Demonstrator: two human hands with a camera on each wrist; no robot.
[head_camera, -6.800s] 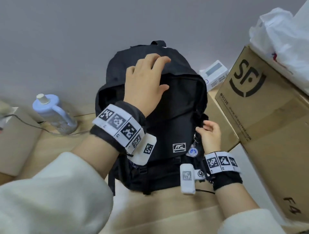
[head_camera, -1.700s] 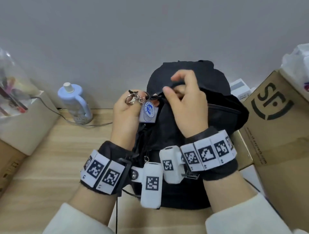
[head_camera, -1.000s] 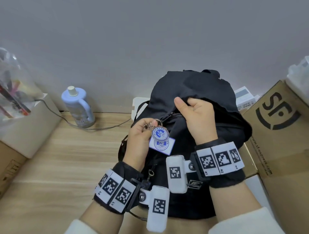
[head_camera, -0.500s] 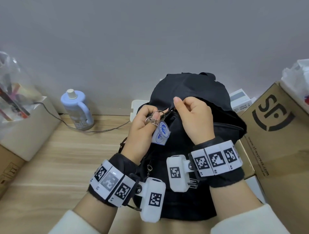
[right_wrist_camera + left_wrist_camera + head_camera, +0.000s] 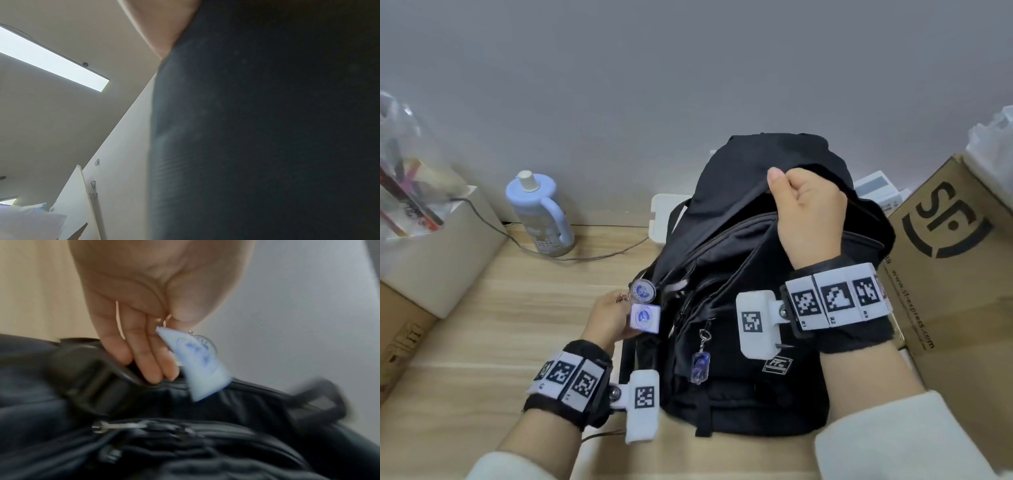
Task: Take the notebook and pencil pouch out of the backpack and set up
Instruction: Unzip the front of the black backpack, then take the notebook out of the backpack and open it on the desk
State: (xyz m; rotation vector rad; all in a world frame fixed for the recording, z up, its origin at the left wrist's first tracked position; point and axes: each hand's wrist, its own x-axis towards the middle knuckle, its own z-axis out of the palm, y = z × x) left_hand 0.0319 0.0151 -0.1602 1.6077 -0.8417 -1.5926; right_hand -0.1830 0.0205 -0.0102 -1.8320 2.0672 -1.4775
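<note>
Black backpack (image 5: 750, 342) upright on desk, main zip drawn open. Right hand (image 5: 808, 212) clenched on top flap, lifting. Left hand (image 5: 613, 315) pinching keyring charms (image 5: 643, 308) at backpack's left side. Notebook, pencil pouch unseen (presumably inside); both removals remain.

My backpack (image 5: 739, 342) interior stays dark, so I can't tell what is inside. Black fabric fills most of my right wrist view, hiding my right hand (image 5: 808, 209) fingers. The keychain tags (image 5: 197, 360) blur in my left wrist view.
</note>
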